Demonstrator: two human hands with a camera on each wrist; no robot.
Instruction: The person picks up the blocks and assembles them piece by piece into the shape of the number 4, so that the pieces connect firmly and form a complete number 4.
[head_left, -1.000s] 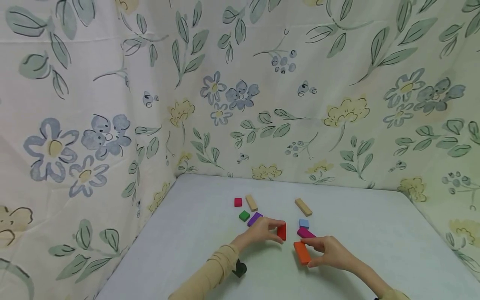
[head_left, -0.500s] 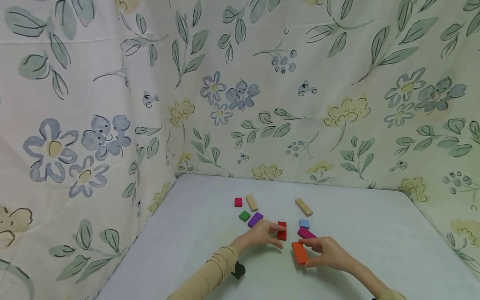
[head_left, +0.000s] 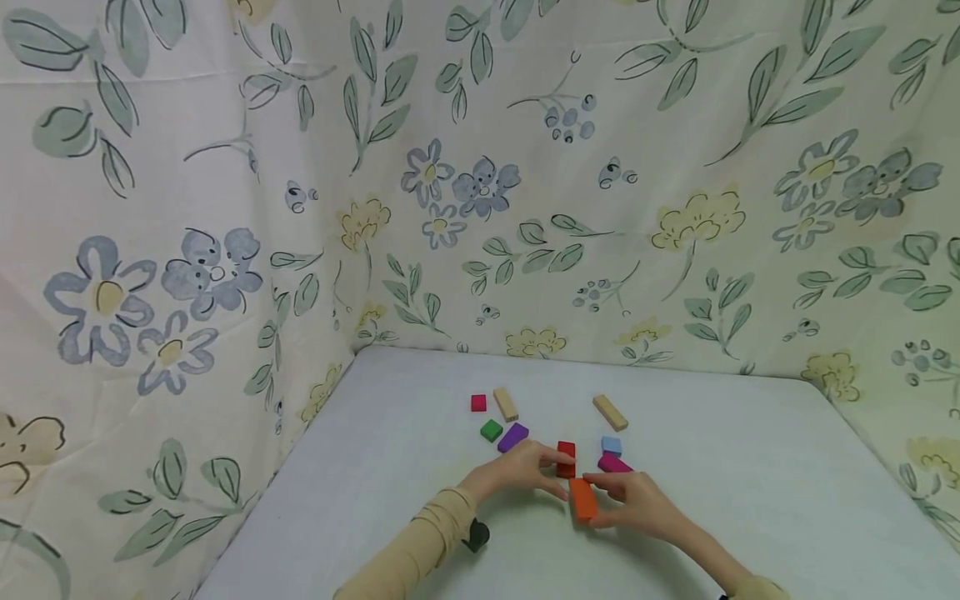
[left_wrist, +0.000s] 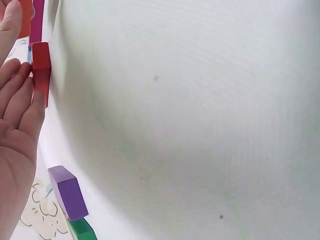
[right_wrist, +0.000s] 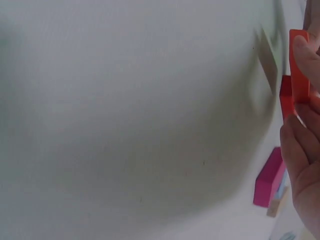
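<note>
My right hand (head_left: 637, 504) pinches an orange block (head_left: 583, 500) between fingers and thumb, near the table's middle. Just beyond that block lies a red block (head_left: 566, 457), its near end close to the orange one. Beside the red block is my left hand (head_left: 519, 468), thumb and fingers spread apart. In the left wrist view, that hand's fairly straight fingers lie against or right next to the red block (left_wrist: 42, 70); contact is hard to tell. The right wrist view has the orange block (right_wrist: 299, 70) between thumb and fingers, with the red block (right_wrist: 286, 95) partly hidden behind.
Left of centre lie a purple block (head_left: 513, 437), a green block (head_left: 491, 430), a small red cube (head_left: 478, 403) and a wooden block (head_left: 506, 404). Another wooden block (head_left: 611, 412), a light blue block (head_left: 611, 446) and a magenta block (head_left: 615, 462) lie right. A black object (head_left: 477, 533) shows by the left sleeve.
My right hand has carried the orange block leftward, close to the red block. My left hand has loosened its grip on the red block, which now lies flat.
</note>
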